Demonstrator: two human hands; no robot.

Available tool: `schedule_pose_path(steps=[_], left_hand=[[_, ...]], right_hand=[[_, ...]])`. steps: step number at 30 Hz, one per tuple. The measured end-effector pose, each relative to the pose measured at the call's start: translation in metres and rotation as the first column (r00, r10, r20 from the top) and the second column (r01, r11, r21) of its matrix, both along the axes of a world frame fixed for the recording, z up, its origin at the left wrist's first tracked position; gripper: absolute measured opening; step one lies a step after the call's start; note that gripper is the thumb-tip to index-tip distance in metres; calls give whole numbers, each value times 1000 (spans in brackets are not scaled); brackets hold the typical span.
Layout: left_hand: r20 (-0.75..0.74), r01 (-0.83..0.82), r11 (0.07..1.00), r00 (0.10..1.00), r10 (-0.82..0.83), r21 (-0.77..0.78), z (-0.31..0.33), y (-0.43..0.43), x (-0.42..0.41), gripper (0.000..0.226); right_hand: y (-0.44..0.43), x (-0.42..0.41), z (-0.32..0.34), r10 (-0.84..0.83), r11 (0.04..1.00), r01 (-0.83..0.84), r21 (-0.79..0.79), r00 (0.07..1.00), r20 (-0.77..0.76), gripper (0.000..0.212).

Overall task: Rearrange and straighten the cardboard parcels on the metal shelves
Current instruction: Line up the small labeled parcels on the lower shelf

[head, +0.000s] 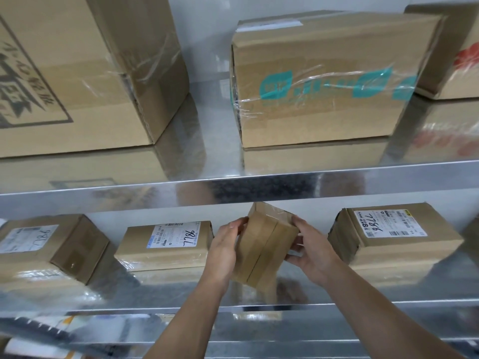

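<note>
Parcel (264,244) is gripped tilted between left hand (223,251) and right hand (308,251), in the gap between two labelled boxes on the middle shelf (363,294). Straightening step; next, it must be squared and set flat.

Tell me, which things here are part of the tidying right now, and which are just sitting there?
In use: small plain parcel, tilted, held between left hand and right hand; metal shelf under it.
Just sitting: far-left labelled parcel, near-left labelled parcel, right labelled parcel; big printed box, teal-taped box and red-marked box on the shelf above.
</note>
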State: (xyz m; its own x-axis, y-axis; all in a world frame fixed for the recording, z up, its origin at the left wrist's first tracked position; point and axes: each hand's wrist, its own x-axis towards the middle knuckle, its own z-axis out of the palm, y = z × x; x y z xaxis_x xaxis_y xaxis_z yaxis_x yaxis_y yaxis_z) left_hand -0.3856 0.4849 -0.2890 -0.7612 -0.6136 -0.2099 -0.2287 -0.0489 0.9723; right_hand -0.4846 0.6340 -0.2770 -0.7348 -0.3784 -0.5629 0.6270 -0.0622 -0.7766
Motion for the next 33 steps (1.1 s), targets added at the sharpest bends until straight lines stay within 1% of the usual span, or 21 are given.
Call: schedule_pose_path(steps=[5,8,10,12,13,14,16,18,20,24,26,29,31,33], left_hand=[[-36,44,999,998,-44,4,7,-2,7,40],[-44,58,998,997,-57,19,8,-5,8,40],[-38,63,998,997,-62,27,6,-8,9,38],[-8,32,999,999,-32,15,1,-11,10,32],[0,-12,999,1000,12,34,-2,-14,11,28],[1,-68,994,998,68,85,-5,-16,11,26],[-19,-155,962,986,163,227,-10,-19,11,32],[-37,-185,929,978,207,320,-13,-19,10,35],[-51,-200,910,971,234,363,-13,-18,10,34],[-74,-199,895,966,247,399,-14,-15,10,31],[-87,-191,896,966,245,401,-14,-15,10,33],[-101,-197,893,961,258,404,-13,-16,9,35],[-105,-196,893,960,259,406,-13,-17,8,35],[-95,-185,909,967,236,374,-13,-19,8,37]], right_hand=[[2,-1,-8,-78,993,83,-86,995,61,33],[4,1,-16,-128,985,139,-103,986,107,33],[6,2,-22,-163,979,177,-105,979,125,34],[7,2,-26,-207,968,224,-113,968,145,33],[9,1,-26,-225,963,245,-117,962,156,31],[10,-1,-26,-248,956,269,-116,954,171,29],[13,-4,-27,-282,945,308,-110,938,203,25],[15,-5,-31,-302,939,330,-94,924,234,26],[14,-3,-35,-305,941,331,-75,921,241,28],[15,0,-39,-309,941,332,-66,922,236,27],[15,-2,-40,-300,946,318,-60,932,202,28],[14,-2,-39,-260,963,266,-41,959,110,33],[13,-1,-37,-219,976,219,7,975,40,30],[12,0,-38,-190,980,190,65,982,-6,31]])
